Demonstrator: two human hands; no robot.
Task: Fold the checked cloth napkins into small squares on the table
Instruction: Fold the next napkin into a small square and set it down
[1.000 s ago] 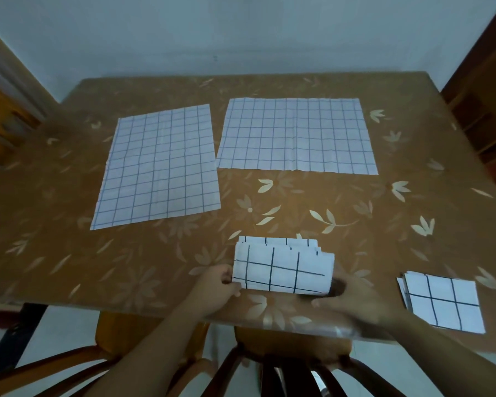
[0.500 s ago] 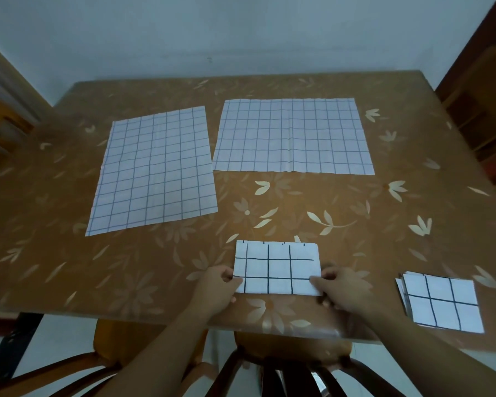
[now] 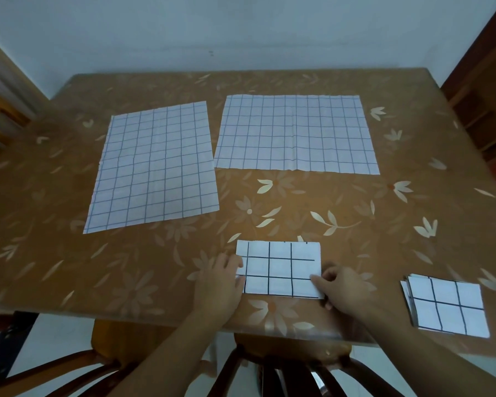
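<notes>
Napkin [image 3: 279, 269] now lying flattened, long axis running left-right | left hand [image 3: 218, 285] pressing its left edge, fingers straight | right hand [image 3: 341, 290] pinching its right corner

Bare surface [image 3: 312, 202] runs across the frame's middle; two spread napkins [image 3: 155, 167] [image 3: 295, 133] fill the upper part, a folded stack [image 3: 447, 308] blocks lower right
</notes>
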